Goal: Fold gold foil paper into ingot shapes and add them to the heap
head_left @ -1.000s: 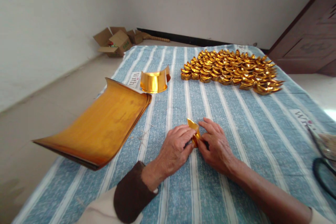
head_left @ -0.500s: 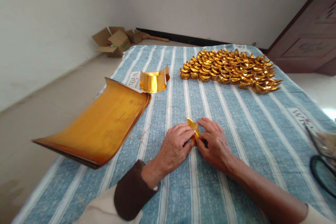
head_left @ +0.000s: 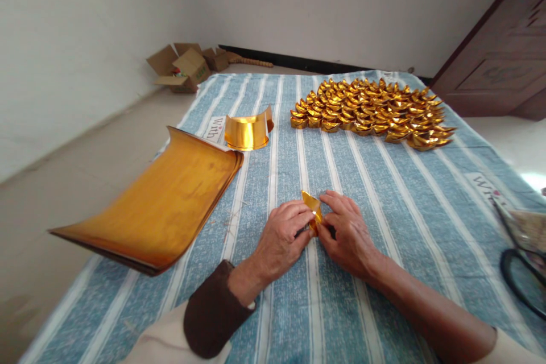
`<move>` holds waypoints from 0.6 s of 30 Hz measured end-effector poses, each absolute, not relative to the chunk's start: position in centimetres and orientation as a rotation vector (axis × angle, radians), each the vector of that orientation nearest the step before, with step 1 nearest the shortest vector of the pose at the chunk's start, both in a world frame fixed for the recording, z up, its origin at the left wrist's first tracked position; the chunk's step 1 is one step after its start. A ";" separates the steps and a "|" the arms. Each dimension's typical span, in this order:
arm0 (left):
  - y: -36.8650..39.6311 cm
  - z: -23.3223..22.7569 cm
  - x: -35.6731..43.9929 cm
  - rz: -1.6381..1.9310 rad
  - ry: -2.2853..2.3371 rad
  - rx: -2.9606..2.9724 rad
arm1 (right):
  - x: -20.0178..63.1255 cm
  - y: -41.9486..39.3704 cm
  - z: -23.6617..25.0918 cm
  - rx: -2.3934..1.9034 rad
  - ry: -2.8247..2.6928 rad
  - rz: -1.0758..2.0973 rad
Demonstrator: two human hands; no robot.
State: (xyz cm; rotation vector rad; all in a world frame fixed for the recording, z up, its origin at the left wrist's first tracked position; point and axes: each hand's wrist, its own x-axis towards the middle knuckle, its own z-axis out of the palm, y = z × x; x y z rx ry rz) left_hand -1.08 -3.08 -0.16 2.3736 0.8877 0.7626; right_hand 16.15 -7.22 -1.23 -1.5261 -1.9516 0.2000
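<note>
Both the left hand (head_left: 281, 239) and right hand (head_left: 347, 236) pinched a small gold paper piece (head_left: 313, 209) above the striped cloth (head_left: 384, 182) printed "With".

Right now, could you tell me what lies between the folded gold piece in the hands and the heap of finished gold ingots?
Only bare striped cloth separates the gold piece from the ingot heap, in the head view.

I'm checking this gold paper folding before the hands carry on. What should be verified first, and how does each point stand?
1. Both hands on the gold piece: ok, left hand and right hand pinch it.
2. Piece over the striped cloth: ok.
3. Fold crisp: cannot tell, fingers hide it.
4. Sheet stack apart from the hands: ok.
5. Folded pile undisturbed: ok.
</note>
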 end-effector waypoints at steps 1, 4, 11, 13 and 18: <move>-3.1 -0.2 -1.1 0.763 0.887 2.380 | 16.2 -7.2 -1.2 -1.527 -1.954 0.200; -3.1 -0.3 -1.1 0.781 0.879 2.401 | 16.2 -7.2 -1.2 -1.530 -1.958 0.198; -3.1 -0.6 -1.1 0.802 0.870 2.484 | 16.2 -7.2 -1.1 -1.542 -1.968 0.202; -3.2 -0.6 -1.1 0.809 0.884 2.520 | 16.1 -7.2 -1.1 -1.547 -1.965 0.201; -3.5 -0.7 -1.1 0.836 0.902 2.554 | 16.0 -7.1 -1.2 -1.556 -1.954 0.207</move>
